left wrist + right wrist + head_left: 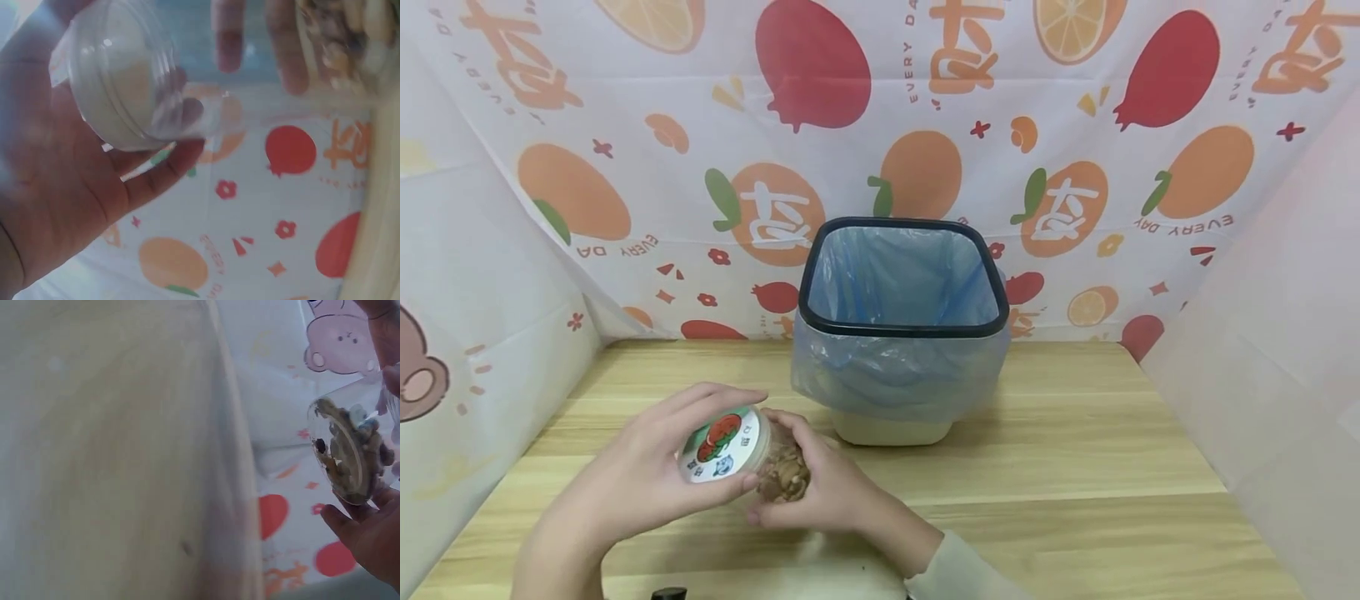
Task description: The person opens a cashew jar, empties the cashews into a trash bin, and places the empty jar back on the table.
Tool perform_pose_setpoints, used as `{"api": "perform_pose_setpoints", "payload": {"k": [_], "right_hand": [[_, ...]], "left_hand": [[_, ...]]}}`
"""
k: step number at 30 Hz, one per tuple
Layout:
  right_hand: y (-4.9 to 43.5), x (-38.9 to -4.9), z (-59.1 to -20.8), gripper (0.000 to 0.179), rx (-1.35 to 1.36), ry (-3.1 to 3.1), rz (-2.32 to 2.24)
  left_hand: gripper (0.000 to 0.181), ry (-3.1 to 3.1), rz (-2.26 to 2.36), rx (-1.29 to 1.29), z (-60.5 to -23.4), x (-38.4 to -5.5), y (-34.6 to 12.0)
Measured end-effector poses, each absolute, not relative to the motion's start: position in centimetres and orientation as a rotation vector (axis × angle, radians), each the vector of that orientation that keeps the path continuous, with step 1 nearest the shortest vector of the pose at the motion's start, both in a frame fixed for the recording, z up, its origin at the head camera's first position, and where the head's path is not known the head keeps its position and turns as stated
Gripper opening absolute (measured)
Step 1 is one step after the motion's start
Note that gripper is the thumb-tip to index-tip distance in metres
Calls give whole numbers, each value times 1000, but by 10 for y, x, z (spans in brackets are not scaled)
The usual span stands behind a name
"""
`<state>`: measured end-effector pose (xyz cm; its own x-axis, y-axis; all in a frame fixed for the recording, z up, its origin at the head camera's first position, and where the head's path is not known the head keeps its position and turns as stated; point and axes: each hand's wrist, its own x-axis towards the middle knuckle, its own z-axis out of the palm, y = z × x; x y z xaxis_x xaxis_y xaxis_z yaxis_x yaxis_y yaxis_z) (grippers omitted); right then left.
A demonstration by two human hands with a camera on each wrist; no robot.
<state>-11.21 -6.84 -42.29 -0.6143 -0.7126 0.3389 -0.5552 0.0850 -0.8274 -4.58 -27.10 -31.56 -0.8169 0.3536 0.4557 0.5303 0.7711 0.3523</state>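
A clear plastic jar of brown, nut-like pieces (784,477) is held tilted above the tabletop, in front of and to the left of the bin, with its round white lid, printed with red fruit and green (726,446), seated on its mouth. The lid is gripped by the left hand (647,462), thumb and fingers spread wide around its rim; the jar's body is clasped by the right hand (831,487). The pieces are gathered toward the base, as is shown in both wrist views. From this, the lid may be judged the step in hand; whether it is being fastened or loosened cannot be told, so either a last tightening or the whole opening may be left. The jar has not yet been set down. Beyond it, the pale bin with a black rim (904,330) and a translucent blue plastic liner (895,375) is left untouched on the light wood-grain table (1075,467), before a white fruit-printed cloth (688,192). A small black object (668,593) is cut off at the bottom edge.
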Motion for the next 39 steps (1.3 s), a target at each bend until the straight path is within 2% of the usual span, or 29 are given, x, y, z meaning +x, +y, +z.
{"api": "perform_pose_setpoints", "payload": {"k": [4,8,13,24,31,39], "right_hand": [[-53,-104,-407,122,-1408,2243,-1531],[-42,-99,-397,129,-1438,2225,-1539],[-34,-96,-391,128,-1479,2235,-1543],[-29,-88,-377,122,-1501,2158,-1592],[-18,-94,-369,114,-1556,2163,-1530],[-3,-100,-360,114,-1532,2059,-1534]], "left_hand": [[75,-2481,-729,-792,-307,-38,-259],[75,-2329,-795,-920,-303,-36,-248],[73,-2246,-848,-1010,-301,-37,-239],[69,-2270,-839,-966,-301,-35,-236],[59,-2171,-874,-1041,-292,-34,-223],[57,-2120,-856,-1074,-288,-34,-217]]}}
